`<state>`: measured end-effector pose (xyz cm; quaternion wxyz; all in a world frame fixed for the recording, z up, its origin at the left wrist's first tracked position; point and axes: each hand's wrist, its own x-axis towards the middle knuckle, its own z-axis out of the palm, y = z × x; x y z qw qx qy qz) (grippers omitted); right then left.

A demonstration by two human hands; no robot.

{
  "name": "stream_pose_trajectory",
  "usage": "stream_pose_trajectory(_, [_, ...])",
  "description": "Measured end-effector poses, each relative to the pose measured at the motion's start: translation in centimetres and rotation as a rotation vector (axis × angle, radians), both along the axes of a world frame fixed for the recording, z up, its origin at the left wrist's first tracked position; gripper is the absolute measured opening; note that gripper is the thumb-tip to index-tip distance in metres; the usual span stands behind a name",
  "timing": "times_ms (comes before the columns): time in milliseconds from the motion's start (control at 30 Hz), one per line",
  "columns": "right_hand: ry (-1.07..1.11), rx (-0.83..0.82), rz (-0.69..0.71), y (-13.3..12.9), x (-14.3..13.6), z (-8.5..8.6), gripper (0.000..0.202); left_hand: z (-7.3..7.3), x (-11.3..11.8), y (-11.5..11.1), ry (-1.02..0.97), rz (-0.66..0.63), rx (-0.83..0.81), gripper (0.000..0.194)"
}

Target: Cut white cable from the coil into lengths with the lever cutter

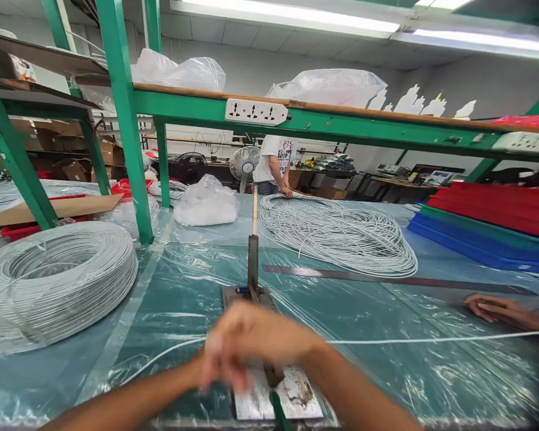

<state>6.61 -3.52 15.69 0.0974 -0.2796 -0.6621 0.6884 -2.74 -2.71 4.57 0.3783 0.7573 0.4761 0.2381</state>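
My right hand (256, 335) is blurred by motion, its fingers bent downward over the metal bench fixture (253, 263). Behind it, my left hand (208, 364) is mostly covered, so its fingers do not show clearly. A white cable (431, 340) runs in from the right edge, passes behind my right hand, and comes out by my left hand to slope down leftward. Whether either hand grips it, I cannot make out. The fixture has an upright metal bar, a pale stained base plate (303, 395) and a green handle (278, 410) near my right wrist.
A wrapped cable coil (112, 287) lies left, a loose cable heap (336, 236) behind the steel ruler (341, 273). Stacked red and blue trays (485, 239) stand right. Another person's hand (503, 310) rests at right; a person (276, 164) stands behind. A green shelf frame (126, 131) crosses overhead.
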Motion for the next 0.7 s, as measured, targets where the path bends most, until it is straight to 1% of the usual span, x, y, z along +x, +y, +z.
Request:
stream_pose_trajectory(33, [0.050, 0.063, -0.175, 2.4, 0.8, 1.3, 0.025, 0.1, 0.0, -0.1, 0.006, 0.005, 0.011, 0.025])
stream_pose_trajectory(100, [0.132, 0.209, -0.639, 8.0, 2.2, 3.4, 0.021, 0.3, 0.0, -0.6, 0.019, 0.009, 0.041, 0.019])
stream_pose_trajectory(133, [0.147, 0.263, -0.881, 10.8, 2.9, 4.0, 0.020, 0.4, 0.0, -0.7, 0.037, 0.001, 0.056, 0.017])
stream_pose_trajectory(200, [0.102, 0.245, -1.041, 15.7, 4.0, 4.3, 0.023, 0.6, 0.1, -1.0, 0.083, -0.019, 0.086, 0.017])
stream_pose_trajectory(233, [0.078, 0.214, -1.069, 17.6, 4.5, 4.0, 0.025, 0.6, 0.1, -0.9, 0.100, -0.021, 0.092, 0.016])
stream_pose_trajectory(300, [0.049, 0.143, -1.095, 20.4, 5.2, 3.3, 0.029, 0.5, 0.3, -0.6, 0.097, 0.001, 0.075, 0.015])
stream_pose_trajectory(400, [0.058, 0.056, -1.092, 22.2, 5.3, 2.4, 0.031, 0.0, 0.6, 0.1, 0.054, 0.050, 0.030, 0.016])
stream_pose_trajectory(467, [0.068, 0.011, -1.083, 22.6, 5.1, 2.4, 0.030, -0.5, 0.8, 0.5, 0.014, 0.070, 0.019, 0.022])
stream_pose_trajectory(567, [0.091, -0.042, -1.057, 22.2, 5.1, 3.2, 0.033, -0.9, 1.0, 0.7, 0.010, 0.105, 0.024, 0.026])
stream_pose_trajectory(700, [0.154, -0.087, -0.972, 19.7, 5.8, 4.7, 0.051, -0.8, 1.4, 0.6, 0.080, 0.115, 0.019, 0.022])
